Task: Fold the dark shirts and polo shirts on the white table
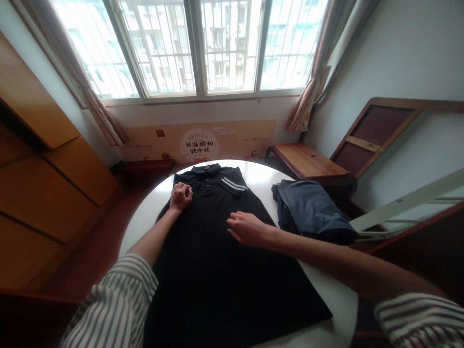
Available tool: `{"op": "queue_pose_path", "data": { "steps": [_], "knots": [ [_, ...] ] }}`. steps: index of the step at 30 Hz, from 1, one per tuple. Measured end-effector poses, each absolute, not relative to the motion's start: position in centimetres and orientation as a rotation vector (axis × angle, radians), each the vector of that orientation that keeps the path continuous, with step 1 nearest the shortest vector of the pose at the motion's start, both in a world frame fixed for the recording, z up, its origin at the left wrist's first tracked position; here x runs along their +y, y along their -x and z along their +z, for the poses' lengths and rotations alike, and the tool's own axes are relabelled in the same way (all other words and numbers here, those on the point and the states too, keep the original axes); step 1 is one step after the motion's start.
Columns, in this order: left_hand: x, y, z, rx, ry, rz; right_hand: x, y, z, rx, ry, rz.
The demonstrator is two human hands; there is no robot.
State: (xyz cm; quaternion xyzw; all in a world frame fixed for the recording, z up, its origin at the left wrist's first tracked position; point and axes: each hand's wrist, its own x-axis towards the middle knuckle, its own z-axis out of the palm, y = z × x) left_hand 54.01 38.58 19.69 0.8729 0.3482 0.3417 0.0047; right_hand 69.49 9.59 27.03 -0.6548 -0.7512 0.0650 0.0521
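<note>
A black polo shirt (pixel 224 275) lies front side up on a round white table (pixel 136 224), its collar at the far end and its hem toward me. The sleeve on the right is folded inward, showing two white stripes. My left hand (pixel 181 196) is closed near the left shoulder, with a bit of black cloth between thumb and fingers. Over the middle of the shirt, my right hand (pixel 250 229) has loosely bent fingers with the thumb apart, holding nothing I can see. Whether it touches the cloth I cannot tell.
A stack of folded dark clothes (pixel 311 208) sits at the table's right edge. Beyond it is a wooden bench (pixel 308 159). A wooden frame (pixel 377 133) leans on the right wall. Orange cabinets (pixel 47 193) line the left side, and windows (pixel 195 48) are ahead.
</note>
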Motion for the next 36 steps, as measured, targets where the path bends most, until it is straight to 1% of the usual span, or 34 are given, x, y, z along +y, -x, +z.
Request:
{"op": "queue_pose_path", "data": {
  "steps": [3,7,10,14,19,24,29,32,36],
  "knots": [
    [34.3,-51.8,21.1,0.873,-2.774,0.967,2.9,-69.6,25.4,-2.301,1.937,0.181],
    [24.1,-45.3,22.6,0.403,-2.867,0.626,-4.9,-71.2,23.0,-2.238,1.904,0.249],
    [16.4,-39.4,22.8,0.274,-2.922,0.403,-9.2,-72.0,22.0,-2.244,1.874,0.273],
    [10.7,-33.2,22.3,0.125,-3.058,0.266,-13.0,-73.0,21.7,-2.346,1.777,0.119],
    [9.8,-29.1,22.4,0.106,-3.163,0.272,-14.9,-74.5,21.3,-2.423,1.666,-0.179],
    [10.4,-26.0,21.4,0.208,-3.223,0.324,-15.3,-75.0,22.2,-2.413,1.573,-0.331],
    [10.4,-23.0,19.0,0.296,-3.228,0.451,-16.3,-74.7,23.0,-2.372,1.565,-0.339],
    [10.0,-22.4,19.0,0.261,-3.202,0.549,-16.6,-74.0,23.3,-2.362,1.559,-0.324],
    [10.9,-23.5,21.2,0.392,-2.999,0.475,-14.8,-71.7,24.9,-2.281,1.674,-0.079]
  ]
}}
